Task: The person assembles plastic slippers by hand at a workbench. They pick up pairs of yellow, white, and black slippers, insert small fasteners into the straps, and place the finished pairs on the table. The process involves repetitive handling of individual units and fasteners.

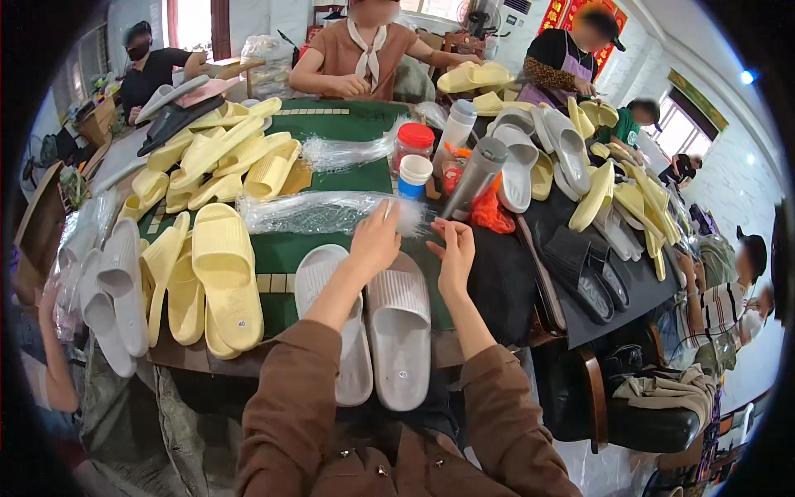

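A bundle of thin clear plastic strands (310, 213) lies across the green table in front of me. My left hand (377, 238) reaches over the bundle's right end, its fingers closed on some of the strands. Just right of it, my right hand (454, 250) is raised with thumb and forefinger drawn together near the loose ends; anything between them is too fine to make out. Below my hands, a pair of grey slide slippers rests at the table's near edge: the right-side slipper (401, 335) shows fully, while my left forearm partly covers the left-side slipper (354, 364).
Yellow slippers (225, 277) and grey slippers (122, 269) stand at left. Beyond the strands are a paper cup (415, 176), a red-lidded jar (414, 142) and a dark tumbler (476, 176). More slippers (571, 141) are piled at right; several people sit around.
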Demonstrator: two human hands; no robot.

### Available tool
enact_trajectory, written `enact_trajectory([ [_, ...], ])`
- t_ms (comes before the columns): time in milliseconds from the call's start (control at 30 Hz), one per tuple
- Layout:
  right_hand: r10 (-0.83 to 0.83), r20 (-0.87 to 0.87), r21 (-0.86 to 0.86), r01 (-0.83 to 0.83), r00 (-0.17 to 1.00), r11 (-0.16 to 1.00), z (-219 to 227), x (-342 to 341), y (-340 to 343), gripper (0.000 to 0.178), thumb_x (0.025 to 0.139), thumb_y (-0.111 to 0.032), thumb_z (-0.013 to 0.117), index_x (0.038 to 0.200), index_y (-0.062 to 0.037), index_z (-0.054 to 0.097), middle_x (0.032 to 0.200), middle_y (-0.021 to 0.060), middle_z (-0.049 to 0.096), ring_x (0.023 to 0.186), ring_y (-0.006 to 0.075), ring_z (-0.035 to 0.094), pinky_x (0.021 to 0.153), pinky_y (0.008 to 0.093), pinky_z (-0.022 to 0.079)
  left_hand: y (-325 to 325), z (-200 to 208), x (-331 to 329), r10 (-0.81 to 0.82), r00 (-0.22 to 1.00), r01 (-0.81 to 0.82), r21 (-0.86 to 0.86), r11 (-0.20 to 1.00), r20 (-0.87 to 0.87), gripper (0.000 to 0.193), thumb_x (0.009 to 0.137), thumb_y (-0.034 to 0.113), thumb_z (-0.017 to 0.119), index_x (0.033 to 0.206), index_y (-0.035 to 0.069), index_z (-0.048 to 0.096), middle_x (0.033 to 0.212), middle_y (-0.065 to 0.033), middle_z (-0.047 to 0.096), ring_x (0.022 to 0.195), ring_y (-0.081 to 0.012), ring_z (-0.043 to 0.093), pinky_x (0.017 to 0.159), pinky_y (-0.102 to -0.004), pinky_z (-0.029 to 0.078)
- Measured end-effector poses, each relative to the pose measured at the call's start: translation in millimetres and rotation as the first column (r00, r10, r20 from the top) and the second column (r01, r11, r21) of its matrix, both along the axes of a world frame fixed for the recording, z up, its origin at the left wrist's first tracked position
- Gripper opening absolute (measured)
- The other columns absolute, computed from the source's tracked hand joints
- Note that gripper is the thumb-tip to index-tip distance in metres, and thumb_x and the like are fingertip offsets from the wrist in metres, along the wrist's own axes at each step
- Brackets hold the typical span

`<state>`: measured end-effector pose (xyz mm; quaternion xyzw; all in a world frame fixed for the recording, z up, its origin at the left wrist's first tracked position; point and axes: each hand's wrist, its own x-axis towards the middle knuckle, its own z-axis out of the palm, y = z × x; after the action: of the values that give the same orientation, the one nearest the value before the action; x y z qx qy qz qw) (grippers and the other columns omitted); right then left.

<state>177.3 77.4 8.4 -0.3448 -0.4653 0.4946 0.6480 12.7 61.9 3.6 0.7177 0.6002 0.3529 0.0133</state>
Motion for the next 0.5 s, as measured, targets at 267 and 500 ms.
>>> enact_trajectory([
  [267, -0.095, -0.286, 0.028, 0.107, 0.954, 0.994, 16.1, 47.8, -1.7, 0.015, 0.101, -0.024, 0.048, 0.103, -0.0094, 0.042, 0.089, 0.0060, 0.059, 0.091, 0.0217, 0.064, 0.074, 0.0357, 0.057, 28.8, -47.8, -2.3, 0.054, 0.994, -0.081, -0.319, 0.944, -0.093, 0.054, 0.093, 0.030, 0.048, 0.144, 0.016, 0.034, 0.149, -0.0229, 0.029, 0.137, -0.0354, 0.033, 0.110, -0.0526, 0.028],
  [500, -0.272, -0.494, 0.195, 0.409, 0.826, 0.891, 93.7, 123.1, -18.6, 0.015, 0.098, -0.019, 0.051, 0.090, -0.0086, 0.045, 0.071, -0.0012, 0.044, 0.061, 0.0078, 0.042, 0.050, 0.0215, 0.034, 25.9, -42.3, -2.5, 0.071, 0.994, -0.095, -0.352, 0.931, -0.078, 0.052, 0.094, 0.033, 0.046, 0.142, 0.015, 0.039, 0.149, -0.0211, 0.031, 0.137, -0.0332, 0.033, 0.110, -0.0539, 0.029],
])
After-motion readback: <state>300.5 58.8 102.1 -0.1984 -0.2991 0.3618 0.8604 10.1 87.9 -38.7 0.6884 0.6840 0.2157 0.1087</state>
